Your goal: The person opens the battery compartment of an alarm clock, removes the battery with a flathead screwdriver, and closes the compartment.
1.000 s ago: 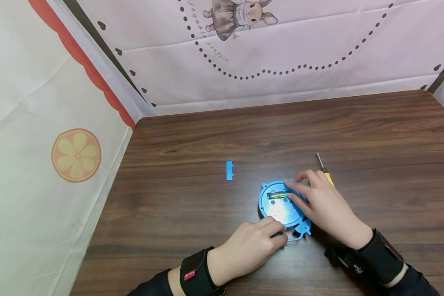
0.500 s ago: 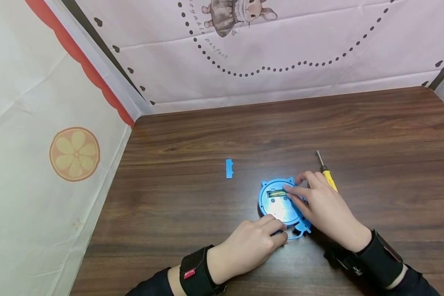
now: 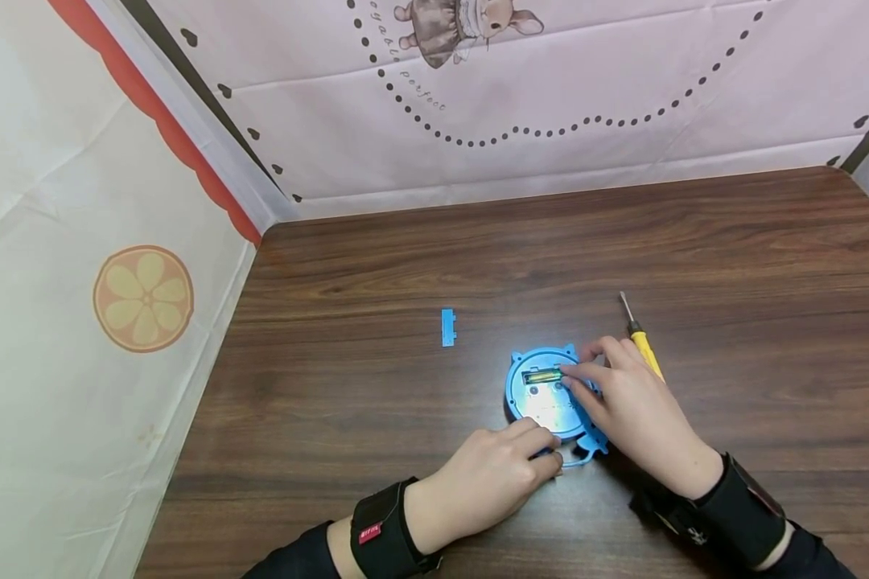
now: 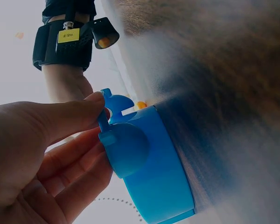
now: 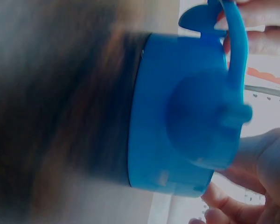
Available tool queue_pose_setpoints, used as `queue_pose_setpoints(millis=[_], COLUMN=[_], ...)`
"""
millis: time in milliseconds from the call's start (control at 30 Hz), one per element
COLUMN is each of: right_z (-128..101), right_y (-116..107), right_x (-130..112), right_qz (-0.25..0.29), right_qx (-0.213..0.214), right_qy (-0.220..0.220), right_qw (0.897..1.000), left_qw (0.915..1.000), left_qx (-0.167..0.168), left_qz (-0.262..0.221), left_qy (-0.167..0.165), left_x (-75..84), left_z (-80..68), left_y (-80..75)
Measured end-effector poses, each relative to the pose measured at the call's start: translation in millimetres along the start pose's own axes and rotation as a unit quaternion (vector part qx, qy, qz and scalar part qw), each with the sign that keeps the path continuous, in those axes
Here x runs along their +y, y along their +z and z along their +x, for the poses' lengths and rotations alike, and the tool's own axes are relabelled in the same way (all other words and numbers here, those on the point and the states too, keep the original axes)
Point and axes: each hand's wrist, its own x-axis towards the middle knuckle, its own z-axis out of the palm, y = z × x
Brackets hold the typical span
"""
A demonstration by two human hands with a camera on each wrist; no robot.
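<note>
From the head view, your left hand (image 3: 494,476) is down at the near edge of the blue round toy (image 3: 546,398), fingers curled in and pinching the thin blue loop that sticks out of its near side, so that hand is grasping the toy. Your right hand (image 3: 626,402) lies over the toy's right side, fingertips (image 3: 572,371) curled onto its back right at the open battery slot (image 3: 541,376), where a yellowish cell shows; whether they pinch the cell or only press on it you cannot tell from here. The toy lies flat, back up, on the wooden table (image 3: 405,418), sitting between your two hands. Just beyond your right knuckles a yellow-handled screwdriver (image 3: 640,339) lies on the wood, tip pointing away from you. Out past your left hand and well apart from the toy lies a small blue cover piece (image 3: 448,327). Over to the left wrist view: your thumb and fingers (image 4: 60,119) close on the narrow blue loop (image 4: 104,122), the toy's blue rim (image 4: 163,172) just below that pinch, and the other wrist's black strap (image 4: 65,39) beyond it. Right wrist view now, and it's blurry: the blue rim (image 5: 172,116) fills the middle, the loop (image 5: 235,51) stands off it, and your left fingers (image 5: 266,21) hold the far end.
</note>
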Motion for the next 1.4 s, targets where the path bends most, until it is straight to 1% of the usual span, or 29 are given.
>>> queue_pose_setpoints(millis=[67, 167, 300, 533, 867, 1067, 1267, 1400], right_z=[-0.9, -1.5, -1.8, -3.9, -2.8, -3.8, -5.4, -5.4], right_y=[0.7, 2.4, 4.7, 6.4, 11.2, 10.0, 9.3, 9.4], right_x=[-1.8, -4.0, -7.1, -10.6, -10.0, -7.7, -5.8, -5.7], right_qz=[0.002, -0.013, -0.029, 0.005, 0.063, 0.107, 0.132, 0.145], right_qx=[0.012, 0.037, 0.056, 0.041, 0.036, 0.020, 0.011, 0.010], right_qy=[0.007, 0.000, -0.008, 0.022, 0.047, 0.075, 0.108, 0.126], right_qw=[1.000, 0.999, 0.998, 0.999, 0.996, 0.991, 0.985, 0.981], left_qw=[1.0000, 1.0000, 1.0000, 1.0000, 0.9997, 0.9990, 0.9991, 0.9990], left_qx=[-0.001, -0.001, 0.000, 0.002, -0.003, -0.009, -0.019, -0.024], left_qz=[-0.002, -0.003, 0.001, 0.009, 0.023, 0.042, 0.026, 0.027], left_qy=[-0.001, -0.001, -0.001, 0.000, 0.003, 0.016, 0.027, 0.028], left_x=[0.0, 0.0, 0.0, 0.1, 0.5, 1.3, -1.3, -1.8], left_z=[0.0, 0.0, 0.0, -0.9, -3.4, -2.2, 1.5, 2.4], left_y=[-0.2, -1.0, -1.5, -1.7, -2.9, -3.8, -6.1, -6.2])
